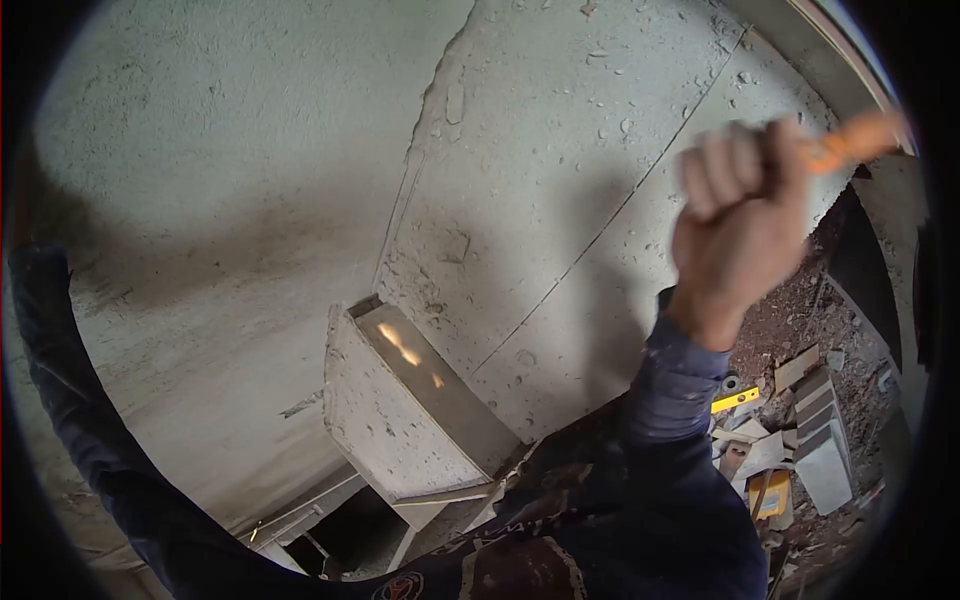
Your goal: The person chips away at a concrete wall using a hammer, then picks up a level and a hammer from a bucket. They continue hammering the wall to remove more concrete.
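My right hand [735, 215] is raised at the upper right in front of the pale plaster surface [560, 180]. Its fingers are curled into a fist around a tool with an orange handle [850, 143]. Motion smears the tool, and its working end cannot be made out. Along the left edge my left sleeve [75, 380] reaches up beside the wall [200, 150]. Beyond the cuff, my left hand is lost in the dark rim of the view, so its fingers are hidden.
A boxed ledge [430, 400] juts out at lower centre, with a dark opening [365, 525] below. At right, rubble covers the ground, with a yellow spirit level [735, 399], a yellow object [769, 494] and pale broken pieces [825, 465]. A straight crack line crosses the plaster.
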The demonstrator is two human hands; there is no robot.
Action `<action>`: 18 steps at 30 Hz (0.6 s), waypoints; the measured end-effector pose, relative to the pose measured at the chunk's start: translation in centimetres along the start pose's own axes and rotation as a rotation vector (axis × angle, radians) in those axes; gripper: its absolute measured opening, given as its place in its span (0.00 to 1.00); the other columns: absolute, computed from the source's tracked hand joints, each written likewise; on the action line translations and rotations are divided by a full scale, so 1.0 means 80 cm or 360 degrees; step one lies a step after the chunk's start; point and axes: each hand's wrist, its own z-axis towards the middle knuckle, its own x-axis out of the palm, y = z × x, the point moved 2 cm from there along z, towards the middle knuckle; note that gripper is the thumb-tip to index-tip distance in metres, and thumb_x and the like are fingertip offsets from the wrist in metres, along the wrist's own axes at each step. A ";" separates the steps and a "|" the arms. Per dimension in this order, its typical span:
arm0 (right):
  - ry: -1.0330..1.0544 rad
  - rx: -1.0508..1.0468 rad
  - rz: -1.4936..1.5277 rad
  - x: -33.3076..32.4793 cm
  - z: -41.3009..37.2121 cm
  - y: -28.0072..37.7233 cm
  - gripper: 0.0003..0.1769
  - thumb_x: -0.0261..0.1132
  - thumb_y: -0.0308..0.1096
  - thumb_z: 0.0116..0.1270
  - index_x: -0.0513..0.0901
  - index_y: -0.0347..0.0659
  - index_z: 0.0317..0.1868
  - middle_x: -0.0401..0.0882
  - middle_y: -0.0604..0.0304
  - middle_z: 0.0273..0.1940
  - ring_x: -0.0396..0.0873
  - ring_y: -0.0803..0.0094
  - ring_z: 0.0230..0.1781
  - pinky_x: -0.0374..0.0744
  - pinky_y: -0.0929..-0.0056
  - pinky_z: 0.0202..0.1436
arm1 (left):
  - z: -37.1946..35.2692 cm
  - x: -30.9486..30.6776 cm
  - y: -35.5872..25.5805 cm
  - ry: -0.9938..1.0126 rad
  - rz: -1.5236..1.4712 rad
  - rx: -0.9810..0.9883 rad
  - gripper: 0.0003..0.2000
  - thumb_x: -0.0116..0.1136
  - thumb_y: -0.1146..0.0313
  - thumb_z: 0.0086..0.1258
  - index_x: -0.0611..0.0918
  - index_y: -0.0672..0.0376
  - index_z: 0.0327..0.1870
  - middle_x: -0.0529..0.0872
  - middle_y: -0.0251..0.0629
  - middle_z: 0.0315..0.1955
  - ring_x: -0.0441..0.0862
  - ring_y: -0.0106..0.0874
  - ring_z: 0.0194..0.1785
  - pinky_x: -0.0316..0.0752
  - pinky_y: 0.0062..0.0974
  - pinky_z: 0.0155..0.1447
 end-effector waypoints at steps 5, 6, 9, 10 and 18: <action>-0.0175 -0.0537 0.0254 -0.003 -0.106 -0.193 0.18 0.42 0.46 0.82 0.69 0.49 0.34 0.57 0.70 0.21 0.58 0.79 0.19 0.60 0.75 0.22 | 0.004 -0.003 0.009 -0.0055 0.0034 -0.0023 0.41 0.26 0.37 0.79 0.60 0.69 0.74 0.58 0.61 0.74 0.51 0.59 0.78 0.51 0.70 0.71; -0.0023 0.0801 -0.0400 -0.005 -0.176 -0.243 0.11 0.52 0.42 0.77 0.73 0.45 0.40 0.62 0.70 0.23 0.62 0.78 0.19 0.64 0.72 0.20 | 0.000 -0.001 0.004 -0.0024 0.0019 -0.0011 0.41 0.26 0.37 0.79 0.60 0.69 0.74 0.58 0.61 0.74 0.52 0.59 0.78 0.51 0.70 0.71; 0.0183 0.1842 -0.0970 -0.031 -0.187 -0.247 0.11 0.63 0.40 0.71 0.78 0.41 0.45 0.66 0.70 0.23 0.67 0.79 0.19 0.68 0.72 0.19 | 0.006 0.001 0.002 -0.0047 -0.0010 -0.0041 0.41 0.26 0.37 0.79 0.61 0.69 0.74 0.58 0.61 0.74 0.52 0.58 0.78 0.51 0.70 0.71; 0.0190 0.1626 -0.0878 -0.042 -0.179 -0.220 0.11 0.64 0.40 0.71 0.79 0.42 0.43 0.66 0.71 0.23 0.67 0.80 0.19 0.68 0.73 0.18 | 0.001 0.001 0.003 -0.0039 -0.0025 -0.0015 0.41 0.27 0.36 0.79 0.61 0.69 0.75 0.58 0.61 0.74 0.52 0.58 0.78 0.52 0.69 0.72; -0.0914 -0.0187 -0.1305 -0.084 -0.044 -0.229 0.23 0.49 0.50 0.80 0.68 0.36 0.56 0.69 0.63 0.38 0.69 0.78 0.30 0.71 0.81 0.35 | -0.007 0.004 -0.007 -0.0093 0.0063 0.0035 0.39 0.29 0.37 0.79 0.63 0.68 0.72 0.58 0.60 0.74 0.52 0.58 0.78 0.53 0.69 0.71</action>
